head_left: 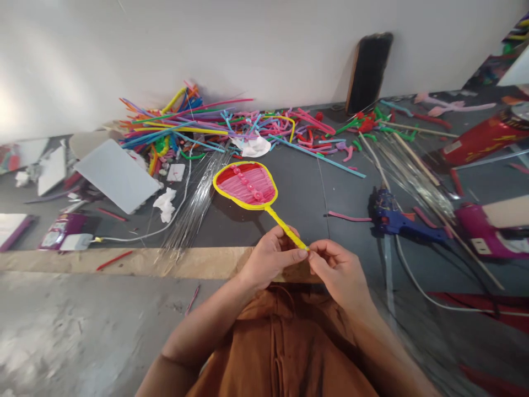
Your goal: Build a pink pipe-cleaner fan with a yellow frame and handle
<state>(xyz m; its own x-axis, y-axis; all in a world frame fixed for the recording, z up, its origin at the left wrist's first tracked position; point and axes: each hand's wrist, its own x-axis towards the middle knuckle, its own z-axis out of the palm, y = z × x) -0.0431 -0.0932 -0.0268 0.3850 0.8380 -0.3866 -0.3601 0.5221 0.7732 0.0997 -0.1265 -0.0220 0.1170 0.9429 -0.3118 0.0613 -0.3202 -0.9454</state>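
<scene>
A fan-shaped pipe-cleaner craft point(246, 187) is held up in front of me, with a yellow fuzzy rim, a pink and red filling and a row of pink beads or knots across it. Its yellow-wrapped stick points down to the right toward my body. My left hand point(275, 256) is closed around the lower stick, thumb on top. At the stick's bottom end, my right hand point(339, 267) pinches the tip between thumb and forefinger. Both hands meet near that end, above the table's front edge.
Colourful pipe cleaners point(194, 124) lie heaped along the wall, beside a bundle of thin wires point(198, 201). A black phone point(369, 74) leans on the wall. To the right are a blue glue gun point(397, 218), a purple tool point(483, 231) and a red can point(487, 135).
</scene>
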